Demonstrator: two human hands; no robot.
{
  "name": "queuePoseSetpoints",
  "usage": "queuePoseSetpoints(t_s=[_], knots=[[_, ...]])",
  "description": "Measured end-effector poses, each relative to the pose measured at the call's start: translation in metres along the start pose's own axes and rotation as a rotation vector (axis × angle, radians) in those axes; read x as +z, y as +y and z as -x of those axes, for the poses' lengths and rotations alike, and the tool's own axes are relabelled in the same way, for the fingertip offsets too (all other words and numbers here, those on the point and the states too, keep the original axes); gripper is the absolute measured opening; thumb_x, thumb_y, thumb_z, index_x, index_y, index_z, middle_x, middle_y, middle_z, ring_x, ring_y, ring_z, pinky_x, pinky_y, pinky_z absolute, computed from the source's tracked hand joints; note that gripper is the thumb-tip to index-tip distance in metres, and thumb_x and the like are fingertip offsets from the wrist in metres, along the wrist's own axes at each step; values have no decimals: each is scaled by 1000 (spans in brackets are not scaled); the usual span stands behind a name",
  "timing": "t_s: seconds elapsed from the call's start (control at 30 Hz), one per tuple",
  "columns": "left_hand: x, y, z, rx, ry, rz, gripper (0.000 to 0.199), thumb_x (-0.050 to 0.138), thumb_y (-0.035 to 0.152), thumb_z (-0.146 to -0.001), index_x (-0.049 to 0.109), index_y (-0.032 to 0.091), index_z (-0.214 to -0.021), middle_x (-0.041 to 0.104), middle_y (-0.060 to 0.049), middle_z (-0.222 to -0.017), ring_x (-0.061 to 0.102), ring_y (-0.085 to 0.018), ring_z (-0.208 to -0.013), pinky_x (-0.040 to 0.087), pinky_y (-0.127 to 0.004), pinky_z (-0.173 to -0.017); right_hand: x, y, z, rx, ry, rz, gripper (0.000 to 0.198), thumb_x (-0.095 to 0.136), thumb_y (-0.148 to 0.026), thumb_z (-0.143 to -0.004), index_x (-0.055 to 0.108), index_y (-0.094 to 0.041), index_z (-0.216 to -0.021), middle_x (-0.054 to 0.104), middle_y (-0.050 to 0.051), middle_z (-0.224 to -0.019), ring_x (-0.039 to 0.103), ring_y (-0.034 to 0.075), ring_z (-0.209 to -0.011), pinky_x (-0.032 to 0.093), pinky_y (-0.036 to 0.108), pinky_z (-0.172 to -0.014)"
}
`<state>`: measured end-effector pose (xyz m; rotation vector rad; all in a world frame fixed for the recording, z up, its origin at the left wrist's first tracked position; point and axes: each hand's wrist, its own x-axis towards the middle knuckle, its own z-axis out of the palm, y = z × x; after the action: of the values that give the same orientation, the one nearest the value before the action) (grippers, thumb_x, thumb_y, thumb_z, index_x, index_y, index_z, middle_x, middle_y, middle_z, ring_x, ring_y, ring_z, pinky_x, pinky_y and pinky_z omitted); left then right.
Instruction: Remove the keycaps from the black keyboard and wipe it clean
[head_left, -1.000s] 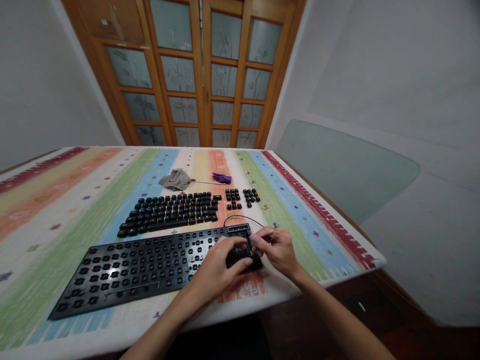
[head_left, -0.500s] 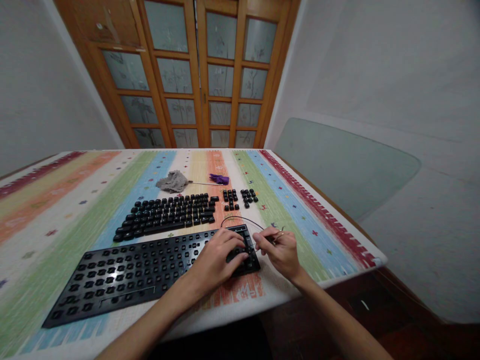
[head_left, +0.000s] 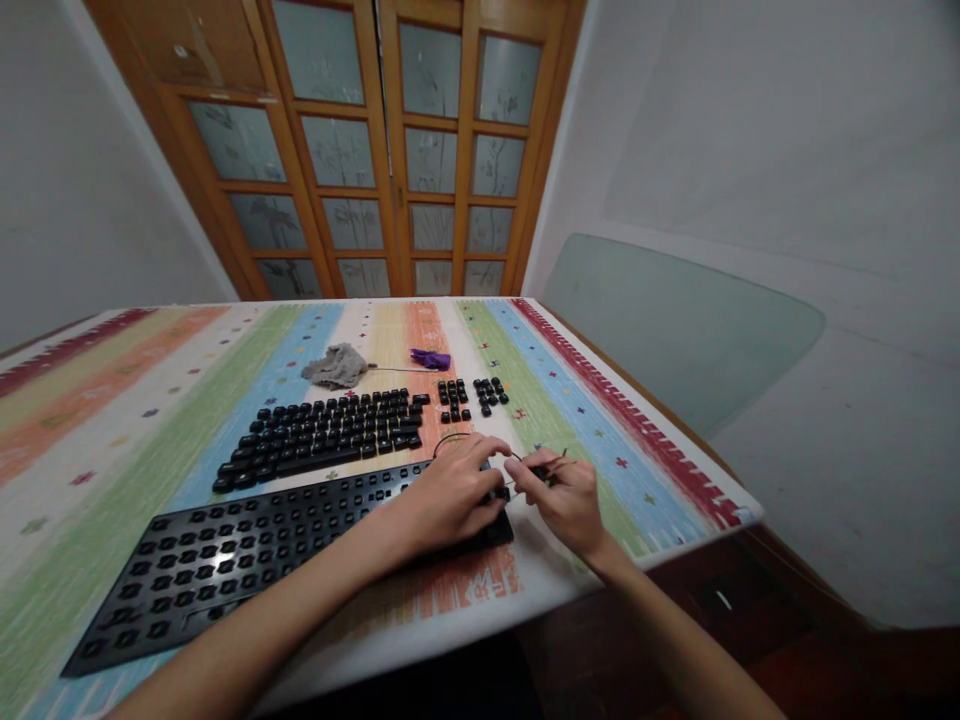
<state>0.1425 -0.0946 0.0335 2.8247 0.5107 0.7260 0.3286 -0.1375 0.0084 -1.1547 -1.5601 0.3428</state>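
A: Where's the keyboard?
B: Near side of the tabletop, long side running left to right. Most of the keyboard shows bare switch positions. Right end mostly covered by the left hand.
A: Left hand state?
B: Fingers bent down over that right end. Cannot tell if anything's gripped, the hand itself blocks the view.
A: Right hand?
B: Right hand sits just right of the keyboard's right end, fingers closed on a small dark tool with thin wires. Tool mostly hidden by the fingers.
A: Caps?
B: Main block of black keycaps on the far side of the keyboard, laid out in rows. Two small clusters right of it, left cluster and right cluster, set apart.
A: Beyond those?
B: Gray cloth, crumpled, on the left. Purple item to its right, thin rod between them. Black cable curves by the keyboard's far edge.
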Motion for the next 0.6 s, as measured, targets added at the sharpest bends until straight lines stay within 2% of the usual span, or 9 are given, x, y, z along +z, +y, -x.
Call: queuePoseSetpoints(t_s=[0.1, 0.2, 0.3, 0.43, 0.6], knots=[[-7, -7, -7, 25, -2, 116, 7, 65, 19, -86, 65, 19, -93, 55, -11, -129, 55, -25, -121, 49, -44, -102, -2, 7, -4, 188, 5, -183, 43, 65, -49, -88, 62, -18, -58, 62, 1, -48, 51, 10, -34, 41, 22, -37], [-11, -16, -14, 17, 37, 206, 5, 67, 23, -87, 66, 20, -91, 55, -10, -129, 54, -24, -121, 48, -43, -102, -5, 14, -6, 288, 39, -280, 46, 66, -56, -84, 60, -18, -60, 63, 1, -48, 49, 9, -33, 37, 20, -32], [-9, -31, -23, -7, 125, 190, 7, 65, 27, -90, 66, 20, -92, 55, -10, -126, 54, -24, -119, 47, -45, -102, -8, 19, -5, 302, 64, -276, 46, 69, -57, -82, 61, -17, -61, 63, 2, -49, 50, 10, -34, 37, 20, -31], [7, -62, -41, -48, 211, 42, 8, 62, 25, -91, 67, 18, -90, 55, -11, -119, 54, -24, -115, 46, -46, -101, -11, 19, -3, 289, 83, -256, 45, 69, -56, -82, 62, -17, -61, 64, 2, -49, 51, 10, -35, 38, 20, -32], [33, -93, -64, -112, 124, -161, 7, 64, 22, -89, 69, 17, -89, 56, -11, -117, 52, -26, -113, 48, -46, -98, -13, 17, 2, 255, 72, -217, 42, 69, -52, -83, 63, -17, -60, 63, 2, -48, 51, 10, -35, 39, 20, -34]])
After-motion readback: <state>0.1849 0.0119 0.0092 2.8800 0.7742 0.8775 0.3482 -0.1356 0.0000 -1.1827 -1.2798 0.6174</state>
